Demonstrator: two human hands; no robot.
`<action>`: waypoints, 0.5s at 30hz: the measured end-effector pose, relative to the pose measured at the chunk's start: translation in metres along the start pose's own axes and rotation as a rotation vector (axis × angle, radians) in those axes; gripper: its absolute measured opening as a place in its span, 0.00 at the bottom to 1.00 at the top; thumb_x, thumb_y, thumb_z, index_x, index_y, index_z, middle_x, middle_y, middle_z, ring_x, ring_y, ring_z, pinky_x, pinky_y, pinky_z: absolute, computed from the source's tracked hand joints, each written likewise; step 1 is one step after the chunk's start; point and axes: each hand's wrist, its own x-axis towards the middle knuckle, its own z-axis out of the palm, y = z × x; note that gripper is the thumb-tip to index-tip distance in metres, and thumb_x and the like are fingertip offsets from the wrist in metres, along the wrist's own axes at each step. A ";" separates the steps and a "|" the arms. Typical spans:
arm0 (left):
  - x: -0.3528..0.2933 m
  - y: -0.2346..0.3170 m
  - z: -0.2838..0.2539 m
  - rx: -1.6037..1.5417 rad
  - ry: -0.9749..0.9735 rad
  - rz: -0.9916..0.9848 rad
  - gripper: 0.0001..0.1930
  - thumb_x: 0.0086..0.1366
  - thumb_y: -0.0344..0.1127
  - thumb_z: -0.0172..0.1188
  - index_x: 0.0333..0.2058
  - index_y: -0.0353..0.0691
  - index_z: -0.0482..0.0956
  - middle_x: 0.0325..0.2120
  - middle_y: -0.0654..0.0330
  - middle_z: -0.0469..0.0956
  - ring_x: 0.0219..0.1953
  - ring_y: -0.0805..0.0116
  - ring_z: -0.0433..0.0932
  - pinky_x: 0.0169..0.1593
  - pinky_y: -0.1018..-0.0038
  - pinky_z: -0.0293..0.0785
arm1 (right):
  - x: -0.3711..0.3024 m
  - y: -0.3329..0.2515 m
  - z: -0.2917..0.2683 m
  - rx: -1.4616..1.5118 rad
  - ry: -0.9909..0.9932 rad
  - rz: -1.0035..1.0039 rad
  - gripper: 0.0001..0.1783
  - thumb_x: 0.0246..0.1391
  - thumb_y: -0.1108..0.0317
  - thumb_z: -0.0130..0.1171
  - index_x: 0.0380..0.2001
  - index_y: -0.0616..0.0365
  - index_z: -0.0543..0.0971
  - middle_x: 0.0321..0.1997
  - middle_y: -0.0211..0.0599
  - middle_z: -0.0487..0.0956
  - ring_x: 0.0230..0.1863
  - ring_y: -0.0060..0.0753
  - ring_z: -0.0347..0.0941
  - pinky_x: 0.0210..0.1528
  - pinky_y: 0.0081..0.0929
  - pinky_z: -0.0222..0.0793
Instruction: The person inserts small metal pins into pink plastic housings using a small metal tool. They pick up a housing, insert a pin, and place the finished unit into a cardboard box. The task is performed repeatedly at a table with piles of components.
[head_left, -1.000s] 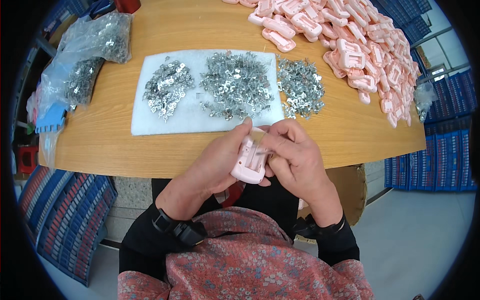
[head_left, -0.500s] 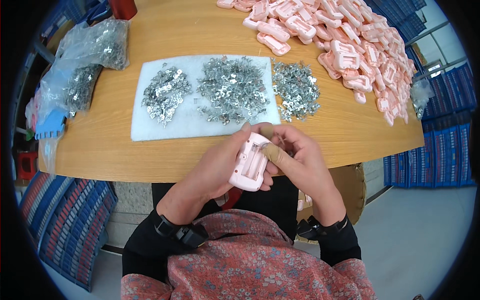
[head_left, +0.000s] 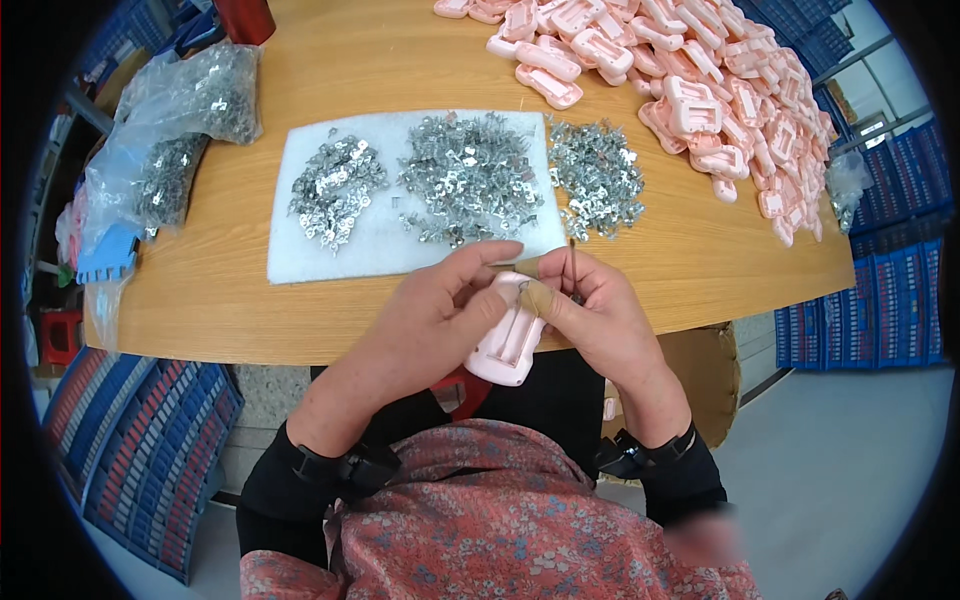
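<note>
A pale pink plastic housing (head_left: pixel 493 368) with a long recessed battery compartment is held in front of me, over the near table edge. My left hand (head_left: pixel 425 318) is closed on its left side, with the thumb lying across the upper part. From the other side my right hand (head_left: pixel 612 325) pinches the top end, its thumb and a fingertip wrapped in tan covers. A thin dark rod (head_left: pixel 573 262) sticks up between my right fingers; its kind is unclear. A small metal clip (head_left: pixel 522 285) seems to sit at the compartment's upper end, partly hidden by the thumb.
Beyond my hands, a white foam mat (head_left: pixel 310 262) bears heaps of small metal clips (head_left: pixel 465 175). Another clip heap (head_left: pixel 597 180) lies right of it. Pink housings (head_left: pixel 690 105) pile up at the far right. Clear bags of metal parts (head_left: pixel 215 95) lie at the left.
My left hand has shifted up along the housing, its thumb now over the upper part. The right fingers have moved to the top end, and the thin rod now stands more upright.
</note>
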 end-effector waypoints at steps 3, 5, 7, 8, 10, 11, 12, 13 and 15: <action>0.000 0.010 -0.004 0.112 -0.055 -0.055 0.21 0.70 0.27 0.52 0.61 0.35 0.68 0.40 0.63 0.79 0.41 0.80 0.77 0.45 0.78 0.75 | -0.002 0.001 0.001 -0.052 -0.004 0.022 0.12 0.62 0.66 0.60 0.43 0.64 0.79 0.32 0.25 0.78 0.33 0.12 0.69 0.36 0.16 0.68; -0.002 0.011 -0.006 0.115 -0.093 -0.065 0.21 0.70 0.27 0.51 0.61 0.34 0.68 0.41 0.62 0.80 0.41 0.79 0.77 0.45 0.78 0.75 | -0.002 0.000 0.002 -0.063 -0.006 0.026 0.12 0.63 0.65 0.59 0.42 0.64 0.79 0.31 0.24 0.78 0.32 0.12 0.69 0.36 0.16 0.68; -0.001 0.012 -0.006 0.170 -0.123 -0.067 0.22 0.70 0.27 0.51 0.61 0.33 0.67 0.41 0.61 0.80 0.41 0.79 0.77 0.45 0.78 0.75 | -0.003 -0.002 0.003 -0.042 -0.004 0.055 0.12 0.64 0.65 0.57 0.42 0.64 0.79 0.31 0.24 0.78 0.32 0.12 0.69 0.36 0.16 0.68; -0.001 0.015 -0.006 0.226 -0.129 -0.064 0.22 0.70 0.27 0.51 0.62 0.33 0.67 0.42 0.60 0.80 0.41 0.78 0.77 0.46 0.77 0.75 | -0.004 -0.004 0.004 -0.031 -0.002 0.070 0.12 0.65 0.65 0.56 0.42 0.64 0.80 0.31 0.24 0.78 0.32 0.12 0.69 0.35 0.16 0.68; 0.000 0.014 -0.006 0.413 -0.097 0.066 0.22 0.70 0.27 0.50 0.62 0.32 0.66 0.42 0.59 0.80 0.41 0.77 0.77 0.46 0.76 0.75 | -0.005 -0.009 0.004 -0.020 0.001 0.080 0.13 0.66 0.65 0.55 0.43 0.65 0.79 0.31 0.24 0.78 0.31 0.12 0.69 0.35 0.16 0.68; -0.001 0.008 -0.005 0.541 -0.061 0.193 0.22 0.71 0.28 0.49 0.62 0.32 0.66 0.42 0.58 0.80 0.40 0.76 0.78 0.46 0.75 0.75 | -0.006 -0.011 0.003 -0.014 0.003 0.085 0.13 0.66 0.65 0.54 0.44 0.65 0.79 0.32 0.24 0.78 0.31 0.12 0.69 0.35 0.16 0.68; -0.002 0.002 -0.006 0.671 -0.024 0.321 0.22 0.71 0.29 0.49 0.62 0.32 0.66 0.42 0.58 0.80 0.40 0.75 0.78 0.46 0.75 0.76 | -0.006 -0.012 0.003 0.061 -0.001 0.083 0.13 0.66 0.66 0.54 0.44 0.65 0.79 0.32 0.25 0.78 0.31 0.11 0.69 0.36 0.16 0.68; -0.004 -0.001 -0.007 0.519 -0.021 0.268 0.22 0.71 0.30 0.49 0.62 0.32 0.66 0.41 0.58 0.80 0.37 0.74 0.78 0.44 0.74 0.76 | -0.007 -0.014 0.003 0.136 -0.006 0.082 0.12 0.66 0.66 0.54 0.44 0.65 0.79 0.32 0.25 0.78 0.31 0.11 0.69 0.36 0.15 0.68; -0.006 -0.003 -0.011 0.226 -0.018 0.158 0.22 0.72 0.34 0.50 0.62 0.32 0.67 0.38 0.58 0.79 0.33 0.72 0.78 0.40 0.74 0.75 | -0.008 -0.016 0.004 0.190 0.011 0.044 0.12 0.65 0.67 0.54 0.45 0.65 0.78 0.33 0.24 0.77 0.31 0.10 0.69 0.36 0.15 0.68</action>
